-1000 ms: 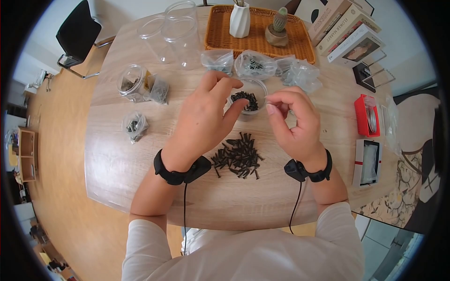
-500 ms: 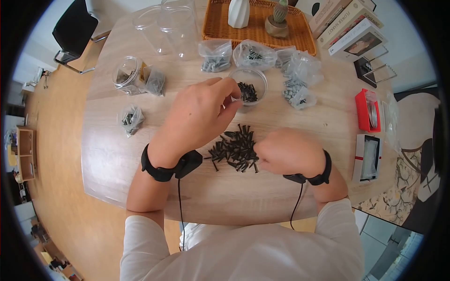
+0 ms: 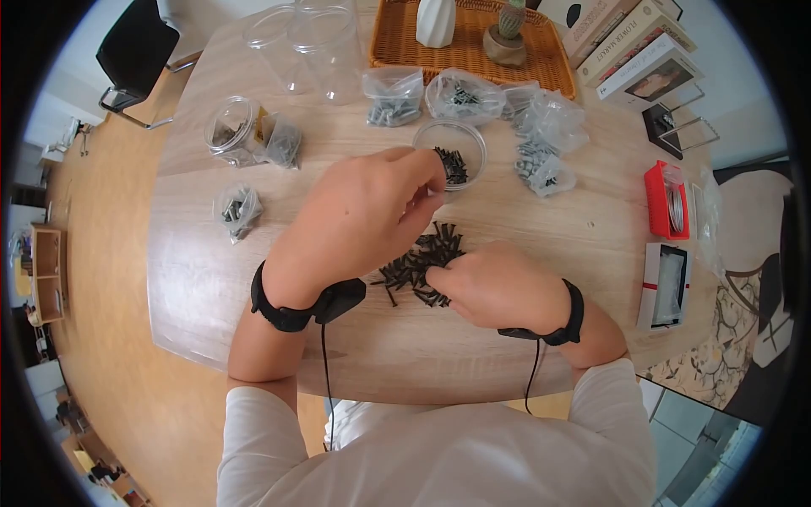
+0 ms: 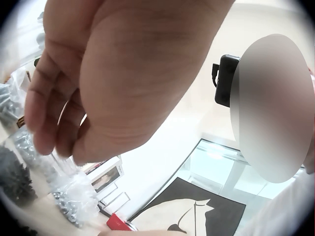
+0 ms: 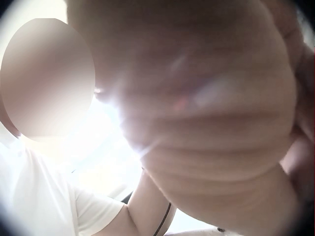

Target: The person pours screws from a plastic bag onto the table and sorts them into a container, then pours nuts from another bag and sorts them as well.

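Note:
A loose pile of black screws (image 3: pixel 438 243) lies on the table in front of the person. My right hand (image 3: pixel 500 283) is bent down over the pile's right side, its finger and thumb tips right at the screws; I cannot tell whether they grip one. Just beyond the pile stands a round clear jar (image 3: pixel 484 159), with more black screws (image 3: pixel 454 166) inside. Over the jar's near left side hovers my left hand (image 3: pixel 359 215), thumb and fingers loosely bent with a gap between them. In the left wrist view that hand (image 4: pixel 118 83) shows nothing in its fingers.
Bags of hardware (image 3: pixel 462 97) line the far side, with a bag of grey fasteners (image 3: pixel 534 160) right of the jar. Leftward are another clear jar (image 3: pixel 234 135) and a small bag (image 3: pixel 238 211). A wicker tray (image 3: pixel 393 51), red box (image 3: pixel 663 207) and open white box (image 3: pixel 663 287) stand farther out.
My right hand has come down from beside the jar to the pile and then leftward over it. The left hand has stayed near the jar, its fingers drawn closer together.

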Available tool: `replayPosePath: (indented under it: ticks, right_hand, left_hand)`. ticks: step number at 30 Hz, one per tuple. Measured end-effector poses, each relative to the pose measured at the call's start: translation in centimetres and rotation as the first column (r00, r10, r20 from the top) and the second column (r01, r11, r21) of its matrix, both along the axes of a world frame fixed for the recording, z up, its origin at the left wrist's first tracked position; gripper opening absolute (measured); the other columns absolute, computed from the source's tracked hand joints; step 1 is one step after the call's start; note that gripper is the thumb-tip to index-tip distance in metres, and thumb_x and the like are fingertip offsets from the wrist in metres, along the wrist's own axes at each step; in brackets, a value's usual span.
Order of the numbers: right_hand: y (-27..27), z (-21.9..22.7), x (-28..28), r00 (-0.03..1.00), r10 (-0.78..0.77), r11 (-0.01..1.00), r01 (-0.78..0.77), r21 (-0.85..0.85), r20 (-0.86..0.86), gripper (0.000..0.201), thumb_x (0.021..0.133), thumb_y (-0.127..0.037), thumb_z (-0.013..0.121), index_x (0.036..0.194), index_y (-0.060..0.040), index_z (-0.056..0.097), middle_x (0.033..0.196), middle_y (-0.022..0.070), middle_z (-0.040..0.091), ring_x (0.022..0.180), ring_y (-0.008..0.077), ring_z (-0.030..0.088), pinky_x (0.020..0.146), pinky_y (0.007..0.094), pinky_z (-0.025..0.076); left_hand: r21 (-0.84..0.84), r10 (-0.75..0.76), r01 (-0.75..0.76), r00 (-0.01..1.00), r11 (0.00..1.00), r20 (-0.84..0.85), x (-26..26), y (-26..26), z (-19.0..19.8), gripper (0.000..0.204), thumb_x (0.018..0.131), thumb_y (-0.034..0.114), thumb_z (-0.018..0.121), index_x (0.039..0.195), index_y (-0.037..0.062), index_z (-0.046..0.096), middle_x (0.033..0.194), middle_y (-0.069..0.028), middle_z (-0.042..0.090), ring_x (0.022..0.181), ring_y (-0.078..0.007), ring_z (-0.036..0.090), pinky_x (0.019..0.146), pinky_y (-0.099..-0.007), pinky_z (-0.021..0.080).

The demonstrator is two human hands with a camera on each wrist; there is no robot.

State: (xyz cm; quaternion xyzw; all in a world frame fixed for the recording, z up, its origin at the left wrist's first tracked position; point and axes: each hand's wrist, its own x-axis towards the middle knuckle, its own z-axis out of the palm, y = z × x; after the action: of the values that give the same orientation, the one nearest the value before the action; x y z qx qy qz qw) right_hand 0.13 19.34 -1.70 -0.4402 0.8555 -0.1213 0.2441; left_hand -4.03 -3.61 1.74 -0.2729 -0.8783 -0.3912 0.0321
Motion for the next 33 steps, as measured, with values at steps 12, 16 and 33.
replayPosePath:
  ticks: [12, 16, 33]
  right_hand:
    - [0.3, -1.7, 0.2, 0.996, 0.039, 0.988, -0.05, -0.144, -0.08, 0.004, 0.085, -0.007, 0.071, 0.086, -0.0036, 0.073, 0.079, 0.0164, 0.074, 0.077, 0.0376, 0.076, 0.068, 0.0485, 0.06]
    - [0.2, -1.3, 0.3, 0.996, 0.047, 0.993, -0.055, -0.108, -0.081, 0.004, 0.085, -0.007, 0.072, 0.085, -0.0027, 0.072, 0.079, 0.0169, 0.075, 0.077, 0.0373, 0.076, 0.068, 0.0476, 0.06]
    - [0.3, -1.1, -0.1, 0.998, 0.026, 0.991, -0.035, -0.132, -0.065, 0.007, 0.085, -0.007, 0.071, 0.089, -0.0013, 0.072, 0.08, 0.0185, 0.076, 0.078, 0.0385, 0.077, 0.069, 0.0493, 0.061]
  left_hand:
    - [-0.521, -0.067, 0.198, 0.964, 0.831, 0.258, 0.1, -1.6, -3.3, 0.014, 0.082, 0.013, 0.075, 0.092, 0.0053, 0.07, 0.087, -0.0169, 0.075, 0.087, -0.043, 0.071, 0.077, -0.0513, 0.056]
    - [-0.48, -0.102, 0.231, 0.954, 0.846, 0.281, -0.1, -1.7, -4.3, 0.015, 0.082, 0.014, 0.075, 0.094, 0.0053, 0.07, 0.086, -0.0176, 0.075, 0.088, -0.0437, 0.071, 0.077, -0.0526, 0.055]
    - [-0.409, -0.166, 0.234, 0.967, 0.882, 0.195, -0.1, -1.2, -5.9, 0.007, 0.084, 0.007, 0.072, 0.091, 0.0076, 0.072, 0.091, -0.0155, 0.073, 0.093, -0.0412, 0.069, 0.081, -0.0515, 0.054]
